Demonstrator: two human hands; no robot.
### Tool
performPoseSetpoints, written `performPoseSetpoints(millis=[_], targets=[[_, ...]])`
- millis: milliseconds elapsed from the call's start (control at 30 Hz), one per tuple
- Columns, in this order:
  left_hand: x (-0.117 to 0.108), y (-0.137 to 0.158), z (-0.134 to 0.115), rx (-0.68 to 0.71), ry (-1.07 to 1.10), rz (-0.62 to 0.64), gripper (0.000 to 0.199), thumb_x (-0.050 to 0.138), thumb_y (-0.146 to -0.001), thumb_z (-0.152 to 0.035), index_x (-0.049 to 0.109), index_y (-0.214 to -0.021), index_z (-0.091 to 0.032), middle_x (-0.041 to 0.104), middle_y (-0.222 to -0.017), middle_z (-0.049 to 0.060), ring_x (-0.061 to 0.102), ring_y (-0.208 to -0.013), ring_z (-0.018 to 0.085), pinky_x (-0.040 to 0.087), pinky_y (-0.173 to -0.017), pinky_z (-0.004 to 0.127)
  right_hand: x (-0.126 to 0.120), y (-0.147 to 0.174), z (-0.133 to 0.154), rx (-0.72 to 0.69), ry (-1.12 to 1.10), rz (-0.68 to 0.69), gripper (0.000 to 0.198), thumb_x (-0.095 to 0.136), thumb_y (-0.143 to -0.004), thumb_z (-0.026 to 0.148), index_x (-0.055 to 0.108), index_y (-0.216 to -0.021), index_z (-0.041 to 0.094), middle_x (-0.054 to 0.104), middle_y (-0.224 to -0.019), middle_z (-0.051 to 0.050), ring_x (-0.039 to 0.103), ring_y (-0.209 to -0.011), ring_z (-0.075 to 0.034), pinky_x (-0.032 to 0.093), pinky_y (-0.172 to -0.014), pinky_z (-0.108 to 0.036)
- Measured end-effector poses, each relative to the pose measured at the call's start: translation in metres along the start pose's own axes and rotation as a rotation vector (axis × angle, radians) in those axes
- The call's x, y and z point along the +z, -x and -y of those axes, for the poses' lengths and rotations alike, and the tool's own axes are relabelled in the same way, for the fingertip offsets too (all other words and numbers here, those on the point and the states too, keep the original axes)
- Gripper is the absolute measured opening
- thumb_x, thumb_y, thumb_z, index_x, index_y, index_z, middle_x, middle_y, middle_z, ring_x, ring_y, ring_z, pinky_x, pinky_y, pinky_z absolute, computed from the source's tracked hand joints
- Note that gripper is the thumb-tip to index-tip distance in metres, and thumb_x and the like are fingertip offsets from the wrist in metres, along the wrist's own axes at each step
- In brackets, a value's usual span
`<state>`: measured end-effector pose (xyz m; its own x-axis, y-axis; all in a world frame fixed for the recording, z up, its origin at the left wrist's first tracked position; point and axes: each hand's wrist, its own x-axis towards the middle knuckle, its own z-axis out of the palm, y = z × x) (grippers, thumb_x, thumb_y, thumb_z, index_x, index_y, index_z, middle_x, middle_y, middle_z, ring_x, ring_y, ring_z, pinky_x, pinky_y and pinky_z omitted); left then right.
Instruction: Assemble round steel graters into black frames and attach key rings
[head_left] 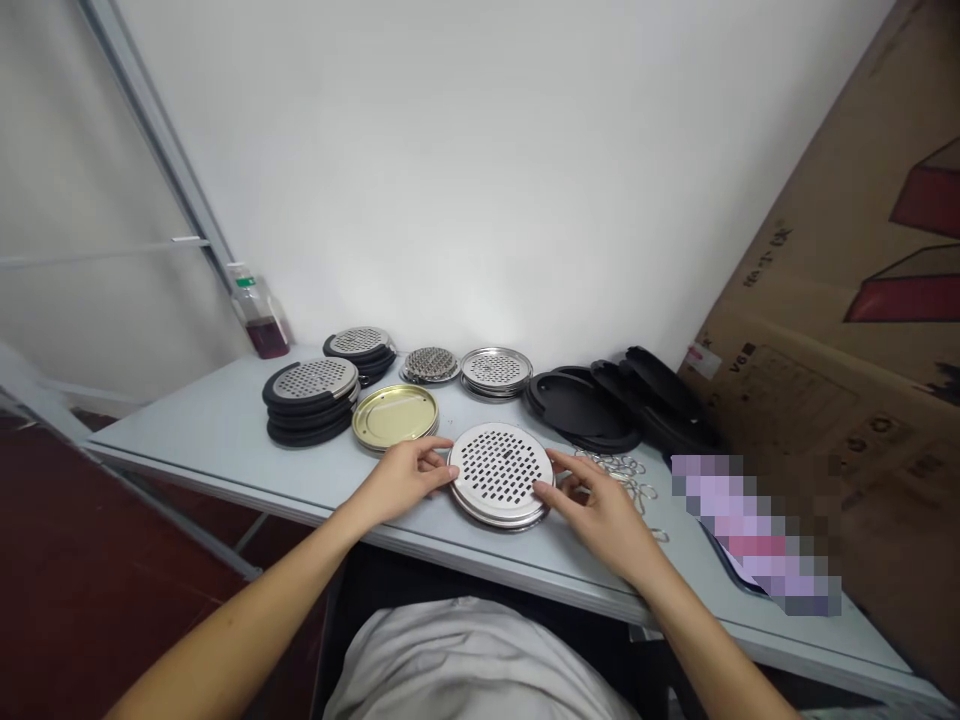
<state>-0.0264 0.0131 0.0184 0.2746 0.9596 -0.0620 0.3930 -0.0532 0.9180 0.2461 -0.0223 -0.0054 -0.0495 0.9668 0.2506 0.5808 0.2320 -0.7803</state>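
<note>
A round silver perforated metal lid [501,462] lies near the front edge of the table, with further silver rims showing under it. My left hand [405,478] grips its left edge between thumb and fingers. On the opposite side, my right hand [598,508] holds the right edge, thumb on the rim. Just behind my left hand is a gold-coloured shallow metal pan [396,415]. Several bent wire clips [616,465] lie scattered behind and beside my right hand. The undersides of the held lid and the fingertips beneath it are hidden.
Black-rimmed perforated holders [311,400] are stacked at left, with another stack [360,345] behind. Perforated lids [495,370] and a spiky-looking metal disc [430,364] sit near the wall. Black trays [585,405], a bottle [262,325], a blurred-out phone-like object [739,565] and a large carton [832,400] surround them.
</note>
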Motion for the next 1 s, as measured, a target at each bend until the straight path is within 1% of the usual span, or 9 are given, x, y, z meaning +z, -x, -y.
performPoseSetpoints(millis=[100,200,300,433,600,733,867,933,1000], targets=[[0.0,0.001,0.001,0.059,-0.134,-0.031,0.052,0.07,-0.076,-0.042,0.064,-0.12,-0.015,0.068,-0.081,0.003,0.064,-0.071,0.017,0.05,-0.066,0.027,0.001,0.001,0.004,-0.06,0.144,0.014,0.055,0.065,-0.082,0.053,0.061,-0.127,0.022,0.065,-0.098,-0.006,0.061,-0.077,-0.021,0.051,-0.076,-0.038],[0.003,0.0,0.002,0.117,-0.236,-0.052,0.05,0.068,-0.077,-0.043,0.065,-0.119,-0.016,0.069,-0.08,0.003,0.064,-0.073,0.018,0.048,-0.067,0.026,0.001,0.002,0.003,-0.067,0.212,0.003,0.065,0.069,-0.077,0.056,0.057,-0.131,0.021,0.063,-0.1,-0.007,0.061,-0.08,-0.022,0.051,-0.078,-0.04],[0.007,0.0,0.002,0.149,-0.303,-0.06,0.048,0.066,-0.08,-0.043,0.066,-0.119,-0.016,0.07,-0.076,0.002,0.064,-0.07,0.018,0.047,-0.066,0.026,0.002,0.002,-0.001,-0.097,0.231,0.003,0.074,0.071,-0.074,0.059,0.053,-0.134,0.021,0.063,-0.108,-0.01,0.062,-0.087,-0.025,0.051,-0.081,-0.042],[0.01,0.001,0.0,0.174,-0.347,-0.05,0.043,0.064,-0.082,-0.043,0.067,-0.117,-0.018,0.07,-0.074,0.0,0.063,-0.067,0.017,0.045,-0.063,0.026,0.001,0.003,-0.005,-0.169,0.256,0.028,0.078,0.072,-0.071,0.062,0.052,-0.135,0.021,0.061,-0.115,-0.012,0.06,-0.101,-0.03,0.049,-0.088,-0.044],[0.009,0.005,-0.005,0.219,-0.367,-0.013,0.04,0.065,-0.082,-0.043,0.067,-0.116,-0.021,0.068,-0.075,-0.001,0.062,-0.069,0.017,0.045,-0.064,0.025,-0.003,0.004,-0.006,-0.17,0.253,0.085,0.087,0.076,-0.067,0.062,0.046,-0.14,0.024,0.058,-0.12,-0.011,0.058,-0.107,-0.031,0.048,-0.092,-0.042],[0.007,0.006,-0.004,0.275,-0.42,-0.015,0.043,0.071,-0.078,-0.045,0.069,-0.114,-0.021,0.068,-0.082,0.001,0.061,-0.075,0.017,0.045,-0.068,0.026,-0.007,0.003,-0.008,-0.177,0.229,0.142,0.092,0.079,-0.065,0.058,0.042,-0.143,0.024,0.056,-0.125,-0.011,0.057,-0.108,-0.03,0.048,-0.092,-0.042],[0.006,0.005,0.002,0.309,-0.434,-0.014,0.053,0.076,-0.073,-0.048,0.067,-0.118,-0.022,0.068,-0.09,0.002,0.061,-0.082,0.019,0.047,-0.075,0.029,-0.007,0.002,-0.011,-0.199,0.231,0.139,0.086,0.08,-0.066,0.054,0.047,-0.139,0.022,0.053,-0.132,-0.013,0.056,-0.113,-0.031,0.046,-0.098,-0.044],[0.005,0.005,0.005,0.319,-0.446,-0.024,0.064,0.078,-0.069,-0.051,0.063,-0.124,-0.021,0.068,-0.1,0.005,0.061,-0.09,0.022,0.049,-0.081,0.032,-0.006,0.002,-0.013,-0.199,0.246,0.131,0.083,0.08,-0.066,0.054,0.05,-0.136,0.02,0.052,-0.135,-0.014,0.054,-0.118,-0.033,0.044,-0.102,-0.045],[0.005,0.005,0.007,0.337,-0.465,-0.021,0.075,0.08,-0.066,-0.053,0.059,-0.13,-0.022,0.065,-0.118,0.009,0.059,-0.104,0.027,0.047,-0.092,0.037,-0.004,0.002,-0.014,-0.202,0.276,0.113,0.081,0.079,-0.067,0.055,0.052,-0.135,0.018,0.052,-0.137,-0.015,0.051,-0.123,-0.034,0.041,-0.106,-0.047]])
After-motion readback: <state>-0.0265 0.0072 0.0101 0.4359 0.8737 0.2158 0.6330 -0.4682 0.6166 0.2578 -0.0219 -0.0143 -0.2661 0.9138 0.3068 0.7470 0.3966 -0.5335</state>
